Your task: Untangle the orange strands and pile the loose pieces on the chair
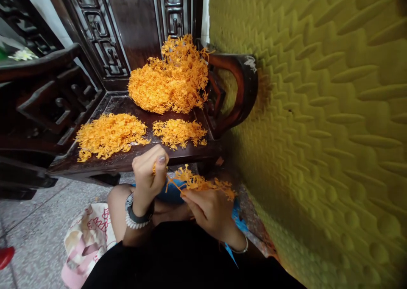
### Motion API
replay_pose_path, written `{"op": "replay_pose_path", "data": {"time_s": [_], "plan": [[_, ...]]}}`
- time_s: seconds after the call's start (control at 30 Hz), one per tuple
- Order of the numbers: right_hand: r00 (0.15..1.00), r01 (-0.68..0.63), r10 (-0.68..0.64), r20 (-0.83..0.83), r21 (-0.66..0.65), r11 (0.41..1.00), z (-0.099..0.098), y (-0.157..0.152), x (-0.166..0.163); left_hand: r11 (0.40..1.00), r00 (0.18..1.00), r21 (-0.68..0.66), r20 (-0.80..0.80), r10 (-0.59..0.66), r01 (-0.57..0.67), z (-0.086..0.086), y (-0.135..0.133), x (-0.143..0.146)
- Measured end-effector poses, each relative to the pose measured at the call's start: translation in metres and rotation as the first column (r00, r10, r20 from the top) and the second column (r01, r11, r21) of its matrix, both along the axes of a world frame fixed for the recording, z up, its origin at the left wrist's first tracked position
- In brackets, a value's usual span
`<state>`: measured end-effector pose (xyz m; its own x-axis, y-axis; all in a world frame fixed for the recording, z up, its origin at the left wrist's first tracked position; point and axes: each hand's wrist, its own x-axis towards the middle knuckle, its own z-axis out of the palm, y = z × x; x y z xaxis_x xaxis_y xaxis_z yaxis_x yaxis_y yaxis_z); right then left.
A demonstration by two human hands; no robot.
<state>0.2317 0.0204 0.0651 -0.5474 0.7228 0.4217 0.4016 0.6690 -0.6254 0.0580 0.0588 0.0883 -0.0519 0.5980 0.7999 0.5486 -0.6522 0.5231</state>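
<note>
Orange strands [190, 181] span left hand [149, 170] and right hand [208, 207] before the chair [187, 154], each grip pinching some; separating seems underway, the next pull likely calling for gentleness.

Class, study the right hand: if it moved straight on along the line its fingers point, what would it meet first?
Most likely the left hand. The right hand, pinching orange strands, points across toward that closed fist, though depth is unclear, so it might narrowly miss.
</note>
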Motion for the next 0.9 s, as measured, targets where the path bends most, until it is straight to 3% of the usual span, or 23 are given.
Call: {"op": "replay_pose_path", "data": {"time_s": [0.07,0.17,0.3,0.4,0.47,0.53,0.57,0.63,0.73,0.8,0.9], "plan": [[0.999,-0.010,0.008,-0.048,-0.042,0.999,-0.001,-0.002,0.002,0.999,1.000,0.041,0.029,-0.010,0.009,0.006,0.001,0.005],[0.995,-0.046,0.037,-0.093,-0.096,0.994,-0.005,-0.002,0.006,0.997,0.994,0.000,0.081,-0.075,0.075,0.011,0.003,0.011],[0.995,-0.028,0.016,-0.103,-0.115,0.993,-0.011,0.002,0.011,0.976,0.985,-0.166,0.126,-0.120,0.140,0.009,0.005,0.025],[0.993,0.022,-0.043,-0.113,-0.183,0.983,-0.012,0.003,0.015,0.931,0.968,-0.315,0.223,-0.115,0.183,0.004,0.023,0.024],[0.989,-0.020,-0.034,-0.147,-0.350,0.937,-0.015,0.001,0.020,0.929,0.921,-0.325,0.388,-0.041,0.179,0.002,0.049,0.007],[0.975,-0.097,-0.033,-0.219,-0.556,0.825,-0.019,-0.002,0.026,0.966,0.787,-0.254,0.604,0.124,0.042,0.002,0.083,-0.020],[0.966,-0.111,-0.066,-0.251,-0.629,0.769,-0.021,-0.002,0.030,0.967,0.775,-0.254,0.612,0.158,0.004,0.002,0.101,-0.034],[0.943,-0.041,-0.202,-0.265,-0.693,0.720,-0.026,-0.001,0.037,0.943,0.871,-0.333,0.459,0.174,-0.013,0.001,0.132,-0.056],[0.904,0.083,-0.345,-0.254,-0.686,0.723,-0.030,0.008,0.042,0.932,0.983,-0.362,0.156,0.097,-0.034,-0.006,0.162,-0.056],[0.902,0.078,-0.344,-0.261,-0.685,0.724,-0.031,0.014,0.041,0.936,0.998,-0.350,-0.066,0.009,-0.032,-0.014,0.173,-0.041],[0.899,0.033,-0.329,-0.290,-0.703,0.710,-0.033,0.018,0.036,0.923,0.929,-0.385,-0.351,-0.116,-0.030,-0.027,0.180,-0.019]]}}
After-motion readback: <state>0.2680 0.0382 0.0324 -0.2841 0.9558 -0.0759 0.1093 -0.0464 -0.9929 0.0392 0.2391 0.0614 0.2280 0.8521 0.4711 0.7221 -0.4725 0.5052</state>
